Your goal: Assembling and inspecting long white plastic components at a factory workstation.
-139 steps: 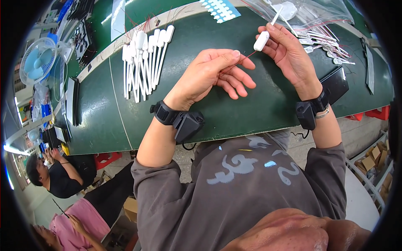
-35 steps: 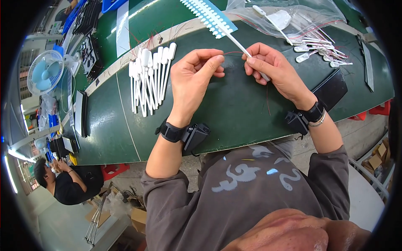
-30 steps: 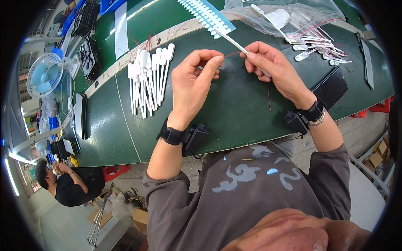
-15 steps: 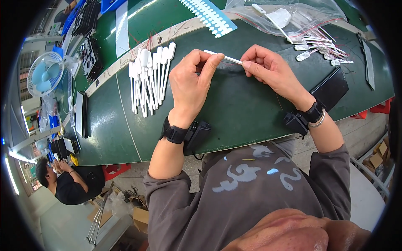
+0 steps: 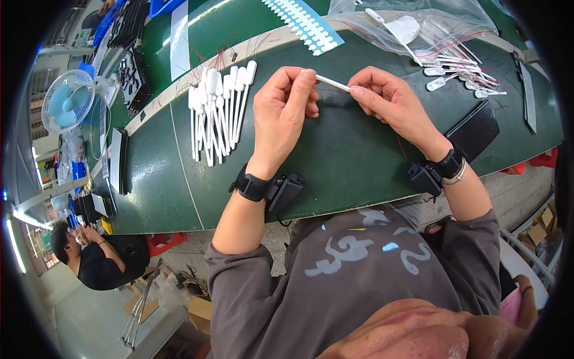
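A thin white plastic stick (image 5: 332, 82) is held above the green table between both hands. My left hand (image 5: 280, 113) pinches its left end between thumb and fingertips, which hide that end. Closed on the right end is my right hand (image 5: 391, 103), thumb on top. A fine red wire hangs below the right hand. To the left of my left hand, several white paddle-headed sticks (image 5: 217, 113) lie in a fanned bunch, heads away from me, with thin red and dark wires trailing from the far ends.
A blue sheet of white stickers (image 5: 306, 29) lies at the far side. Far right, a clear plastic bag (image 5: 427, 30) spills more white wired sticks (image 5: 460, 73). A black flat case (image 5: 475, 130) rests near my right wrist. A fan (image 5: 67, 103) and a seated person (image 5: 101, 260) are at left.
My left hand has shifted slightly right and turned at the stick's left end. The right hand keeps its hold. Another person's arm and pink clothing now show at lower right.
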Demonstrator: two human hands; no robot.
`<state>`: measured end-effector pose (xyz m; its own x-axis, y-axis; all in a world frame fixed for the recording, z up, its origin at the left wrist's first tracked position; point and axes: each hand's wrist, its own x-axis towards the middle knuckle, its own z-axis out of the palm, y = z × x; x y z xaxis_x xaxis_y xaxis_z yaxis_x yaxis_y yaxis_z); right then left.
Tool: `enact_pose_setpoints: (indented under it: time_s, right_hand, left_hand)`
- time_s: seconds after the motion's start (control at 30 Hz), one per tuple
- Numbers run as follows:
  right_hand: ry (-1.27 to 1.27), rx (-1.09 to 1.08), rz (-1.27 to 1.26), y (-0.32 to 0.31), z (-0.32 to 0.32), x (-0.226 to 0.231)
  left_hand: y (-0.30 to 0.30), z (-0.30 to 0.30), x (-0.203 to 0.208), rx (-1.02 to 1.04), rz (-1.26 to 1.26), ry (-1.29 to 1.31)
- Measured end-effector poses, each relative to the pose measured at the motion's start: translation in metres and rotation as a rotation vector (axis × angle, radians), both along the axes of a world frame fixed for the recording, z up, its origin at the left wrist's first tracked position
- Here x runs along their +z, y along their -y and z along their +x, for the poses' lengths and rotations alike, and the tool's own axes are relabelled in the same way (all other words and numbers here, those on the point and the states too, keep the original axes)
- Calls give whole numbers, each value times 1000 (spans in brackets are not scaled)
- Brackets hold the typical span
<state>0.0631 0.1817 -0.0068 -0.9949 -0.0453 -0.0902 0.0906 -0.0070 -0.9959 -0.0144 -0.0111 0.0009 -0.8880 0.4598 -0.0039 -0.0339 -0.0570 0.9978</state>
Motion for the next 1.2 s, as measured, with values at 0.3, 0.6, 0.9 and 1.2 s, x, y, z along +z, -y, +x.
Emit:
enact_pose_setpoints:
  time_s: [0.3, 0.6, 0.9, 1.2]
  right_hand:
    - [-17, -19, 11, -2, 1, -2]
    - [-35, -172, -81, -2, 1, -1]
    - [-216, -238, 215, -3, 1, -3]
    - [-220, -253, 369, -5, 2, 1]
  left_hand:
    - [0, 1, -7, -6, -97, -243]
    - [-1, 1, -11, -11, -119, -234]
    - [0, 0, -1, -106, -10, 45]
    - [-5, 9, -2, -26, -191, -330]
